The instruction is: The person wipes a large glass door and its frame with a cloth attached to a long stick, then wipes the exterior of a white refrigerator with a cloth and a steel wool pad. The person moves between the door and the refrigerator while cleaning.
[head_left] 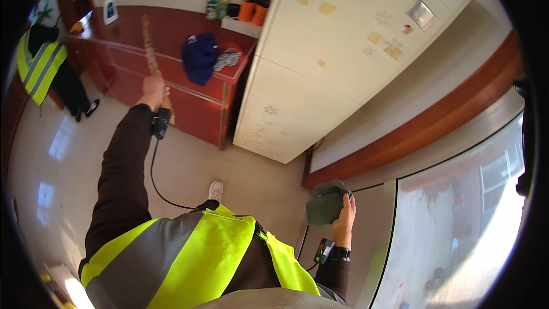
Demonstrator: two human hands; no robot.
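Note:
My left hand (155, 88) is closed around a long wooden stick (148, 47), which reaches up over the front edge of a dark red cabinet (131, 23). My right hand (345, 216) grips a dark green cloth cap (326, 206) by its edge, low at the right beside a metal door frame. On the cabinet top, right of the stick, lies a dark blue cloth item (200, 58) that hangs over the front edge. Against it rests a grey patterned cloth (227, 60).
A white spray bottle (110, 7), a bottle with a red cap (212, 4) and orange containers (253, 10) stand on the cabinet. A tall cream refrigerator (300, 77) adjoins it. Another person in a yellow vest (43, 68) stands at left. A glass pane (446, 223) is at right.

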